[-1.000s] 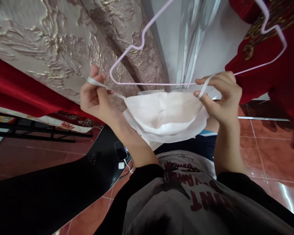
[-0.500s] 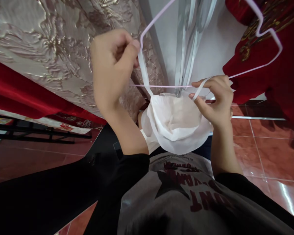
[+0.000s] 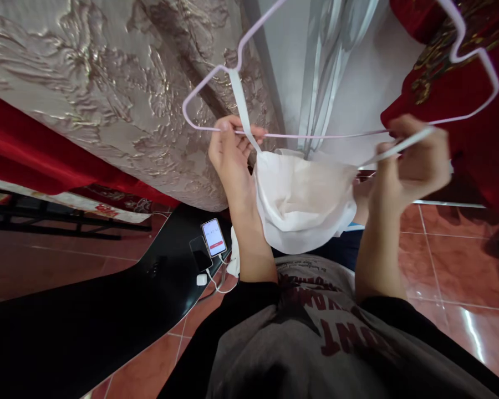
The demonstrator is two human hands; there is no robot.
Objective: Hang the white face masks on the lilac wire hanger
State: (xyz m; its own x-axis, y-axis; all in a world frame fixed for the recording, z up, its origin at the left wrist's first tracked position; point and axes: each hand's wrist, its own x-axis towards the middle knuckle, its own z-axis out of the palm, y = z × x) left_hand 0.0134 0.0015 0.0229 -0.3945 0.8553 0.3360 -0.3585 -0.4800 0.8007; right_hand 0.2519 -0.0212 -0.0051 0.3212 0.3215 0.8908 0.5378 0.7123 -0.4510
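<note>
A white garment with thin straps (image 3: 311, 191) hangs in front of my lap below a pale lilac clothes hanger (image 3: 328, 137). The garment's left strap (image 3: 240, 102) is looped over the notch on the hanger's left shoulder. My left hand (image 3: 235, 147) grips the hanger's lower bar near its left end, fingers partly behind the bar. Blurred by motion, my right hand (image 3: 419, 160) is closed on the right strap (image 3: 405, 146) and pulls it out to the right, beside the bar. This strap is stretched taut below the hanger's right shoulder. The hanger's hook is out of view.
At my left a black bench (image 3: 108, 299) carries two phones, one with a lit screen (image 3: 214, 238), a small white case (image 3: 202, 279) and white cables. Embossed beige fabric (image 3: 87, 83) hangs at the left, red fabric (image 3: 453, 94) at the right. Red tiles (image 3: 474, 255) cover the floor.
My left hand has left the left strap, now over the hanger's notch, and moved down to the lower bar. My right hand has drawn the other strap outward to the right.
</note>
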